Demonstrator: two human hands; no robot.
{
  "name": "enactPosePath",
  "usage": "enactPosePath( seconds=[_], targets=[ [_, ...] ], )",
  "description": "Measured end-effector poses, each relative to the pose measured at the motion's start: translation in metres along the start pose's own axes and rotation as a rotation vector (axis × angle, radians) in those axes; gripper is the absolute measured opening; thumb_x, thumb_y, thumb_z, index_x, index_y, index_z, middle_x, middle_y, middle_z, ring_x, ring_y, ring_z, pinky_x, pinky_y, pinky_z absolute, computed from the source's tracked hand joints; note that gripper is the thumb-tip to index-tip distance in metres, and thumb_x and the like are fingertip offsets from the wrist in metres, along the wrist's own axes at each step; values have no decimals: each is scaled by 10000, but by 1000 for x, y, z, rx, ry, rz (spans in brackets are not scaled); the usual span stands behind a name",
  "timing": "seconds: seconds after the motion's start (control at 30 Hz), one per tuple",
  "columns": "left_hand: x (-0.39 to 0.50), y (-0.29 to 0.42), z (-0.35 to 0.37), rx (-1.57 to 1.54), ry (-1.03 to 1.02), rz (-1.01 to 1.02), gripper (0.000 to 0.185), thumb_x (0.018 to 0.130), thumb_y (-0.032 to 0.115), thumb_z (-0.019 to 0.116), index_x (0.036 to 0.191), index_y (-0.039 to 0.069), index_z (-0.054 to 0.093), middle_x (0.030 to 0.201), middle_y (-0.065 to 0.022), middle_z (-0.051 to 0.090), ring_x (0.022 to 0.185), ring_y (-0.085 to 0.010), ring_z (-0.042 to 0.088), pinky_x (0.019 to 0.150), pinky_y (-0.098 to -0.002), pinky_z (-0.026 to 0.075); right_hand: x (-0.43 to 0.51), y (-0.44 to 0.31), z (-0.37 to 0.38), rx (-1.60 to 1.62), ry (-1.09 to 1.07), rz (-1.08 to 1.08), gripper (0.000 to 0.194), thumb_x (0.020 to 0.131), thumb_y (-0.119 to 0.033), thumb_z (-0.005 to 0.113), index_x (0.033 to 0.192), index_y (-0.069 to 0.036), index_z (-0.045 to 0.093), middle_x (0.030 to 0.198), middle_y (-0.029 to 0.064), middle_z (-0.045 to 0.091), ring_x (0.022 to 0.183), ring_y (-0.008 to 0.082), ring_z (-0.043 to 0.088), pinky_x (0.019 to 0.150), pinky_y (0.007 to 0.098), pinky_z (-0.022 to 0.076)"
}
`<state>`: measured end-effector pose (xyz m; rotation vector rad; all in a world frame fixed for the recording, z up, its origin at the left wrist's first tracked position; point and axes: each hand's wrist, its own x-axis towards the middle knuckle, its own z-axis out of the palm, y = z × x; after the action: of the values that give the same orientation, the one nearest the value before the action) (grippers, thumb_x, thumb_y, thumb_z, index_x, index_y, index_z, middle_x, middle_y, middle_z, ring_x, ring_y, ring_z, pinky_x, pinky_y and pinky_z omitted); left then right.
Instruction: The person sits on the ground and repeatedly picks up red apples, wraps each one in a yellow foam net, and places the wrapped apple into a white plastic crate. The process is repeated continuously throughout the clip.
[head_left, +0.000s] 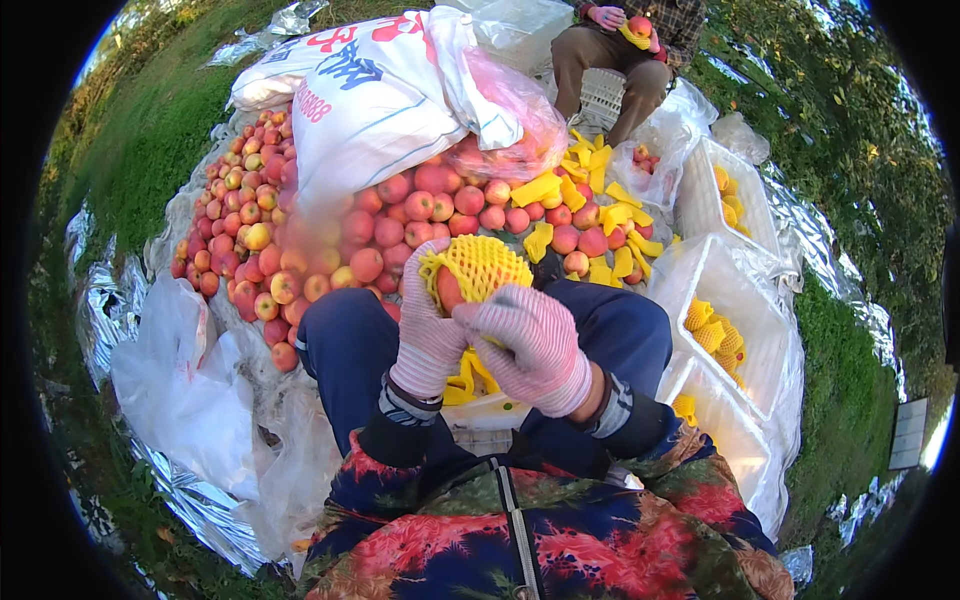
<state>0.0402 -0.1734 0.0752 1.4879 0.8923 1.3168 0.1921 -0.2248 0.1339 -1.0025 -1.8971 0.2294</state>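
Observation:
In front of my lap, a red apple (450, 289) sits partly inside a yellow foam fruit net (484, 262). My left hand (429, 330), in a pink-striped knit glove, grips the apple and net from the left side. On the right, my right hand (536, 349), gloved alike, has its fingers curled against the net's lower edge and the apple; its exact hold is partly hidden. Below the hands, between my knees, lie more yellow foam nets (469, 379). A wide heap of loose red apples (367, 262) spreads beyond my knees.
A large white woven sack (375, 97) lies over the heap. Flat yellow nets (600, 217) are scattered at its right. Lined crates (739, 322) hold netted apples. Opposite sits a person (637, 60) holding an apple and net. Plastic sheeting (187, 390) lies at left.

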Motion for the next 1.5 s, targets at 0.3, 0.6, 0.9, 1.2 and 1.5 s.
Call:
enactPosePath(
  seconds=[0.3,0.6,0.9,1.2,1.5],
  targets=[
    [4,21,26,-97,-67,336,677,713,-10,799,1283,107,454,1420,-238,425,1331,-360,444,1068,-427,417,-24,13,-19,1577,187,901,705,963,-446,581,1483,-72,287,1381,124,500,1192,236,574,963,373,509],
    [-3,-10,63,-360,-523,-194,402,832,-27,603,1233,-12,570,1474,-182,413,1302,-277,470,1102,-402,376,-117,99,-132,1364,813,781,580,908,-270,677,1384,-43,435,1268,135,602,1147,271,616,995,427,502],
    [14,-120,20,-100,-242,-786,256,878,44,621,1127,-16,618,1021,-61,603,913,-154,599,764,-251,522,-355,322,-312,-353,875,1728,781,743,-366,768,1390,-53,462,1232,134,636,1094,290,643,910,393,523],
    [60,-172,33,137,-197,-902,235,863,45,615,1086,-22,642,959,-51,618,877,-134,601,781,-245,507,-196,436,-219,-216,413,804,214,906,-150,583,1089,-64,652,983,161,709,869,321,679,787,332,527],
    [59,-231,54,-73,-82,-1035,230,889,63,603,1104,-14,624,1008,-87,656,914,-174,637,837,-301,536,-216,482,4,-705,-273,1374,327,820,-325,644,1045,-90,621,1062,173,647,994,386,633,830,474,510]
  ],
)
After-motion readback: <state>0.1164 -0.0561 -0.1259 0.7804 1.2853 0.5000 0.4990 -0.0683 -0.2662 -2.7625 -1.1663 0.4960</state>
